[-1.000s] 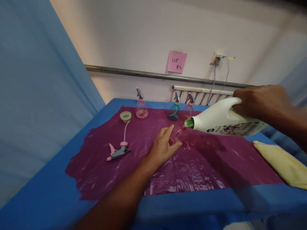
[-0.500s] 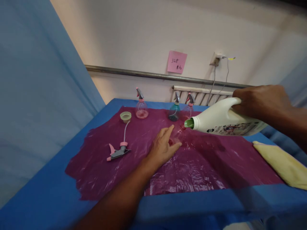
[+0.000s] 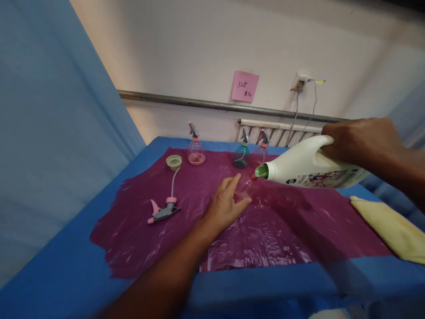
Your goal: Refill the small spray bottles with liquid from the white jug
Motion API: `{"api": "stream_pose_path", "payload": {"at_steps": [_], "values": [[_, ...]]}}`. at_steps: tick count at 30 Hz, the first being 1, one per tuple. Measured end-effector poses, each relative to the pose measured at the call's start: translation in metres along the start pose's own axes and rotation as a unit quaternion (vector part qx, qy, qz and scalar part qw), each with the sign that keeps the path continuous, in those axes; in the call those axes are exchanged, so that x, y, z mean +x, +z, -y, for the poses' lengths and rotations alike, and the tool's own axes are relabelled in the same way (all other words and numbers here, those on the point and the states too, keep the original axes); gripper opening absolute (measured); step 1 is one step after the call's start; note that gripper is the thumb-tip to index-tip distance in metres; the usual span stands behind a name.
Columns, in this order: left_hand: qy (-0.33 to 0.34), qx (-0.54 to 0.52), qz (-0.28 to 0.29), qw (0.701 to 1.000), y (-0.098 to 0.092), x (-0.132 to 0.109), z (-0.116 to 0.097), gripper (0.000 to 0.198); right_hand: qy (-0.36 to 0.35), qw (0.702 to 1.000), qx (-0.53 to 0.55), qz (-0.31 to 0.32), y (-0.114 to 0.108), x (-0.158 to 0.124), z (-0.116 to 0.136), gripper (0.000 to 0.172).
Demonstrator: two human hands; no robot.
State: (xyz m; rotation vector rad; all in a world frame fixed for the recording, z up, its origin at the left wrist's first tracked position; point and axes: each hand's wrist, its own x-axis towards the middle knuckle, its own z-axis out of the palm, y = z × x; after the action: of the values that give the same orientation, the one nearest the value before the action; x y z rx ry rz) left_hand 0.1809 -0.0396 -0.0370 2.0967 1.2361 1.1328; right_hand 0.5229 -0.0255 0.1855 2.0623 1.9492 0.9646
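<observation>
My right hand is wrapped round the handle of a large cream jug, tilted with its green-lined mouth pointing left. Just below and left of that mouth is a clear bottle with a pinkish neck, leaning, hard to make out against the plastic. My left hand rests against this bottle with thumb and fingers round its side. Left of it lies a grey and pink spray head with its tube touching a pale green cap. Whether liquid flows from the jug is unclear.
Behind stand a pink spray bottle, a teal one and another pink-topped one. Purple plastic covers the blue table. A yellow cloth lies at the right. A blue curtain hangs at the left.
</observation>
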Motion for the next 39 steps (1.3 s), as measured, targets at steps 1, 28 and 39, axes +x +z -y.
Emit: {"api": "stream_pose_path", "payload": {"at_steps": [1,28,39], "values": [[-0.001,0.001,0.000,1.000,0.000,0.000,0.000,0.082,0.001,1.000,0.000,0.002,-0.001,0.000,0.000,0.031],[0.003,0.006,0.001,1.000,0.000,0.000,-0.001,0.081,-0.003,1.000,-0.004,-0.001,0.002,0.000,-0.003,0.033],[-0.012,0.012,0.005,1.000,-0.001,0.001,-0.005,0.081,0.020,0.999,-0.022,0.017,-0.005,-0.004,0.007,0.030]]}}
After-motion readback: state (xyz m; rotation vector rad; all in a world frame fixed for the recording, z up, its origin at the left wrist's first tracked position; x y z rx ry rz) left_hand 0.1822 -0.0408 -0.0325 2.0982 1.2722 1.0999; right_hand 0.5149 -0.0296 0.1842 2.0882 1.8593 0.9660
